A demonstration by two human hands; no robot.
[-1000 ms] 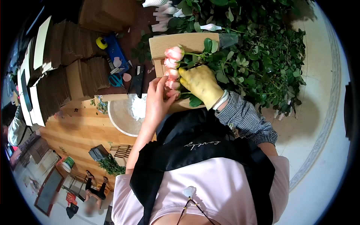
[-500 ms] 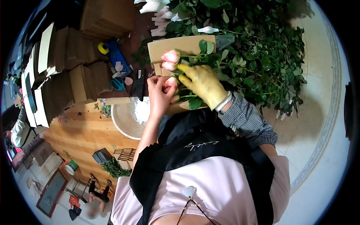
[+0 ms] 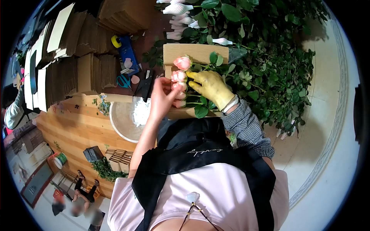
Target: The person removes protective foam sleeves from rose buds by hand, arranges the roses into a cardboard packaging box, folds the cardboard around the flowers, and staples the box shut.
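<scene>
Several pink roses (image 3: pixel 179 76) lie in a column, heads to the left, on a piece of corrugated cardboard (image 3: pixel 196 52). Their leafy stems run off to the right. My bare left hand (image 3: pixel 160 96) has its fingers curled at a rose (image 3: pixel 178 86) in the middle of the column, with thumb and forefinger against its petals. My right hand (image 3: pixel 212 86) wears a yellow glove. Its fingers are apart, with the forefinger touching the base of a rose head just above; the stems beneath the palm are hidden.
A heap of green stems and leaves (image 3: pixel 266 73) fills the right side. White mesh sleeves (image 3: pixel 177 8) cover buds at the top. Blue scissors (image 3: pixel 123 81), a black tool (image 3: pixel 145 86) and cardboard stacks (image 3: pixel 86 73) lie left. A round bin (image 3: pixel 123 125) stands below; people are farther off.
The upper roses now sit spread in a line, the top one higher and apart. My left hand has shifted slightly down beside the column; the gloved hand has drawn slightly back from the heads.
</scene>
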